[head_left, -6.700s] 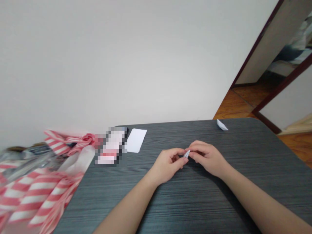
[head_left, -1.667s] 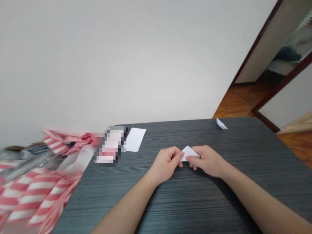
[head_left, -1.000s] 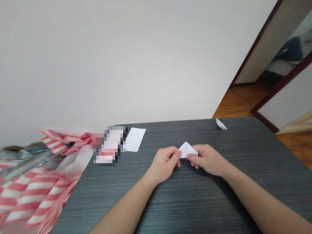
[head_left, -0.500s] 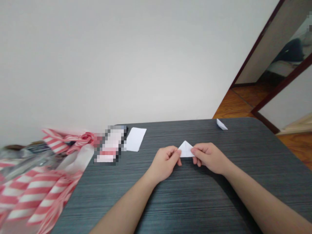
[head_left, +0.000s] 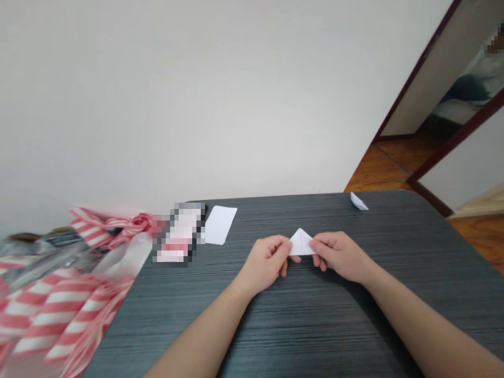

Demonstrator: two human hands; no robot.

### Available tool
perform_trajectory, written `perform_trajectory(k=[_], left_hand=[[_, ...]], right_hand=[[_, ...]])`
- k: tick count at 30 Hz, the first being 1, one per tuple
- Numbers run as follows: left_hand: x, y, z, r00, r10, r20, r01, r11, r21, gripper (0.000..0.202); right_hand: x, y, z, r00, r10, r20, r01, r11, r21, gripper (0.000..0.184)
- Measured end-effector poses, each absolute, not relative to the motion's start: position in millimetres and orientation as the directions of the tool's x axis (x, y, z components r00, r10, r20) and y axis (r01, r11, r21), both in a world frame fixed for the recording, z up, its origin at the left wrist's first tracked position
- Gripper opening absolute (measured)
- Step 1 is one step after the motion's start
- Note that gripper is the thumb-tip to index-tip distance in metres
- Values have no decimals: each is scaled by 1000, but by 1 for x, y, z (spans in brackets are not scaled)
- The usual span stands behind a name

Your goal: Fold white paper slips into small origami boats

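Left forearm: bare, smooth skin, (head_left: 197,336) angling in from the lower edge of the view.

Right forearm: bare too, (head_left: 427,320) coming in from the lower right.

Left hand (head_left: 265,260): closed to a pinch, fingers curled, holding the left corner of the paper between thumb and fingertips.

Right hand (head_left: 338,255): also closed to a pinch, with its fingers extended toward the paper's right corner and gripping it.

Folded white paper triangle (head_left: 301,243): one piece, crisp and thin, point upward, a crease running down its middle. It sits between the two hands, over the middle of the bench; whether it touches the surface cannot be told.

Bench (head_left: 299,328): one, dark grey with a fine streaked grain and rounded corners.

White paper slip (head_left: 219,224): one flat rectangle, lying toward the far edge, left of the hands.

Small folded paper piece (head_left: 358,201): one, white and pointed, right at the far edge.

Pixelated pink-and-white item (head_left: 180,232): one, beside the slip; too blurred to name.

Striped plastic bag (head_left: 59,310): one, crinkled, red and white, at the bench's left edge.

Wood floor (head_left: 378,170): warm brown boards beyond the bench.

Wall (head_left: 197,105): plain, pale, smooth.
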State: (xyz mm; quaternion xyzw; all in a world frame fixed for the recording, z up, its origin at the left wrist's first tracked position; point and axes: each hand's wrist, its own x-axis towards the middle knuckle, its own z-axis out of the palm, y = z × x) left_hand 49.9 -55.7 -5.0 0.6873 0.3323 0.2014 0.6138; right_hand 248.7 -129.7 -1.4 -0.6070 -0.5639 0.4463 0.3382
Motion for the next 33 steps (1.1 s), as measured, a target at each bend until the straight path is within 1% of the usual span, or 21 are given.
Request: perform_trajectory(k=[3,7,9,11,13,14,16,21,27,30,33], left_hand=[[49,-55,-6,708,697,-111,201,-48,978,30],[50,-55,-3,707,694,-136,255,-70,965,29],[51,-55,-2,696,702,-153,267,-55,962,30],[51,-54,-2,678,716,-167,260,-21,965,30],[52,-54,-2,661,729,-178,250,9,968,30],[52,-53,-2,655,734,-181,246,19,969,30],[52,-53,-3,651,737,-185,241,30,970,31],[52,-54,-1,655,736,-173,246,8,969,32],[52,-55,-2,664,730,-162,263,-25,964,33],[51,-54,-4,679,717,-158,283,-57,957,32],[50,-54,-4,696,703,-144,287,-89,954,32]], right_hand=[[245,-131,1,-95,977,-188,413,-133,-901,39],[242,-131,1,-146,972,-183,439,-102,-893,37],[241,-131,-2,-156,978,-137,405,-64,-912,25],[241,-132,-8,-139,989,-59,316,-12,-949,7],[242,-133,-14,-125,992,3,191,27,-981,27],[242,-133,-17,-134,991,13,153,34,-988,30],[242,-135,-20,-155,988,12,138,34,-990,29],[244,-135,-18,-148,989,18,276,59,-959,17],[245,-132,-10,-127,984,123,469,169,-867,6],[245,-131,-7,-149,973,178,544,231,-807,10],[244,-130,-6,-133,973,189,589,231,-774,14]])
